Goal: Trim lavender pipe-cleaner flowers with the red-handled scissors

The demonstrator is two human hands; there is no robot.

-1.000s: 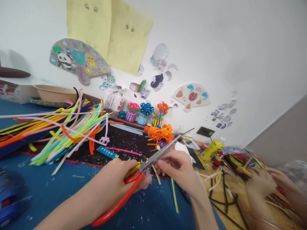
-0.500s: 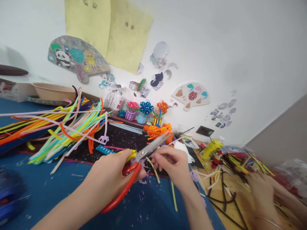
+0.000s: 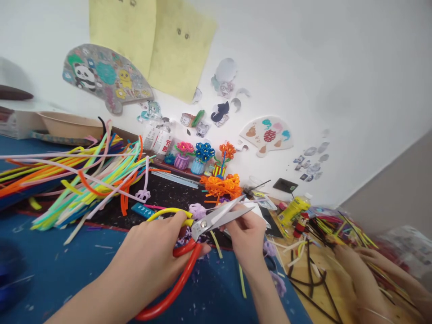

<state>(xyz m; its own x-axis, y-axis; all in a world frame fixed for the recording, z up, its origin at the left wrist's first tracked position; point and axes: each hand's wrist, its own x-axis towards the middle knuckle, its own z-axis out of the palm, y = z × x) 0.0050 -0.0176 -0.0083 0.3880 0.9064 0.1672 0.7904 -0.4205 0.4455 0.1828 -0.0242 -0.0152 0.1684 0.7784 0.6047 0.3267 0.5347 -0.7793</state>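
My left hand [image 3: 151,245] is wrapped round a pair of scissors [image 3: 202,225] with one red and one yellow handle loop. The blades are spread and point right, across the front of my right hand [image 3: 248,231]. Its fingers are closed in a pinch, partly hidden behind the blades. They seem to grip the thin stem of a lilac pipe cleaner flower [image 3: 197,210], whose looped head shows just above the scissors' pivot. Beneath the hands, short yellow-green strips [image 3: 243,281] and purple bits lie on the blue table [image 3: 111,279].
Bundled colourful pipe cleaners [image 3: 84,184] lie left. Orange pipe cleaner flowers [image 3: 222,185] sit behind my hands, before small potted flowers [image 3: 204,157] along the wall. At right are a yellow bottle [image 3: 295,209] and another person's hands [image 3: 351,261] among dark strips.
The scissor blades have spread apart from nearly closed. The lilac flower head now shows above the pivot. The other person's hands have shifted slightly, and the view has moved a little.
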